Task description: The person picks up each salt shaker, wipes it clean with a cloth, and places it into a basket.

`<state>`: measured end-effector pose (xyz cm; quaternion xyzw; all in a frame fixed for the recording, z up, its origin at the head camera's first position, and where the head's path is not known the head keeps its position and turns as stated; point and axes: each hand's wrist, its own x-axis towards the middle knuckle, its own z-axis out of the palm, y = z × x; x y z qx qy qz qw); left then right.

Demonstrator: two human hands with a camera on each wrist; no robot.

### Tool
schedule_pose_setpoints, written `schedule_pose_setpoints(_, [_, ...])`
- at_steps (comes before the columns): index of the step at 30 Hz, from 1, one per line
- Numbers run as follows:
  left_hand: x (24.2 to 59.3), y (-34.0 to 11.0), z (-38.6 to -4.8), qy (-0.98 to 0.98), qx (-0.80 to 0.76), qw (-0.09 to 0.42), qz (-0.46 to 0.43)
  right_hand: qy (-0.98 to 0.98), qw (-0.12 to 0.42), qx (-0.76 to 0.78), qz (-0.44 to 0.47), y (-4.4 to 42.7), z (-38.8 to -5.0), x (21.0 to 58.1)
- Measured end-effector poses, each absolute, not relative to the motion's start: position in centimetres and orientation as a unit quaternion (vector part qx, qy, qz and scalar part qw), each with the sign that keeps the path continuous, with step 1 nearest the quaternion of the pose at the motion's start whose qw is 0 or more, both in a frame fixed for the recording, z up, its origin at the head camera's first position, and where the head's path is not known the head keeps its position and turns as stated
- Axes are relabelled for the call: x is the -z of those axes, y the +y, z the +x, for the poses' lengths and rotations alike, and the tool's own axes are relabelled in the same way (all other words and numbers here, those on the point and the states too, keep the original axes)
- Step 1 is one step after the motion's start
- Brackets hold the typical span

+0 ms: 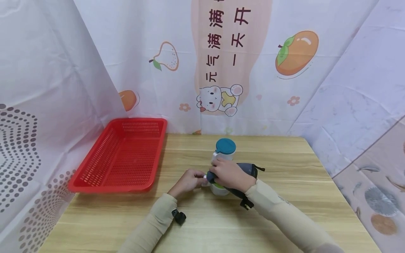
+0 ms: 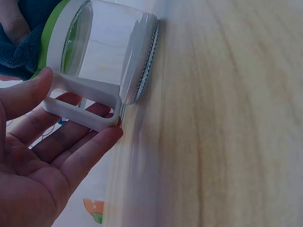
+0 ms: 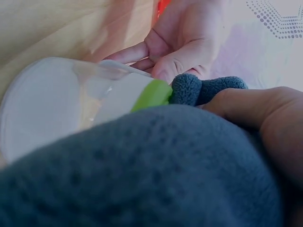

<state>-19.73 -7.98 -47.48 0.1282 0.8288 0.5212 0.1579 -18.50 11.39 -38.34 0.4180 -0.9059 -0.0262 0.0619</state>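
Far left, a white curtain with rings of grey dots. Next, on the left part of the wood-grain table, a red plastic basket with perforated walls and floor, well apart from both hands. Above and beyond its right rim, fruit drawings on the back curtain.

Then the left hand, out of a beige sleeve with a black wristband: grasping, with thumb and fingers around the white handle of a clear jug, a little fingertip against the handle's lower end. Jug at the middle of the table, base down, green lid uppermost and partly covered.

Just behind, upright, a second jug, the teal-lidded one, also with a white handle, partly hidden by knuckles.

Over the clear jug, the right hand: clenched on a dark blue fleece cloth, bunched, one folded part touching the green lid, the rest draped rightward to a thin dark loop.

Farther right, bare wood, then a side curtain with pale marbling and brownish prints below.
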Motion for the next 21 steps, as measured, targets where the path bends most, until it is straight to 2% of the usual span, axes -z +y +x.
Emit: schedule_pose_setpoints(21, [47.1, -8.0, -19.7, 0.823, -0.522, 0.163, 0.153, -0.925, 0.033, 0.024, 0.379, 10.4, -20.5, 38.2])
